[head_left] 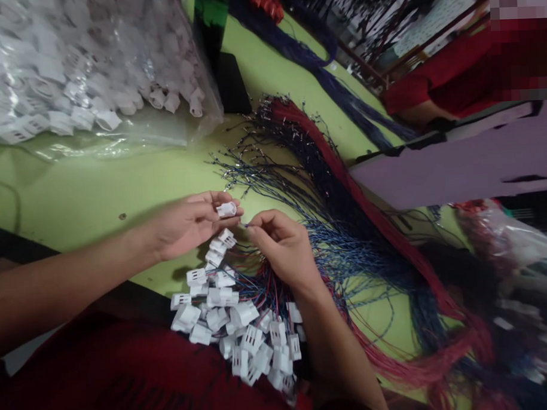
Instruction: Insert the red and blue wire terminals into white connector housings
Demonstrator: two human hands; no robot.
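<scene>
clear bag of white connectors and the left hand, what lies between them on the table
In the head view, only bare green table lies between the bag and the left hand, apart from one small dark speck; no wires or loose connectors there.

The surface [97, 187] is light yellow-green. The small connector [226, 209] held at the fingers is white, and the pile of connectors [242, 331] near the front edge is white too. The loose wires [346, 226] are blue, dark blue and red. The bag [71, 68] at the far left corner is clear, with white parts inside. The sleeve [452, 73] of another person is red.
</scene>
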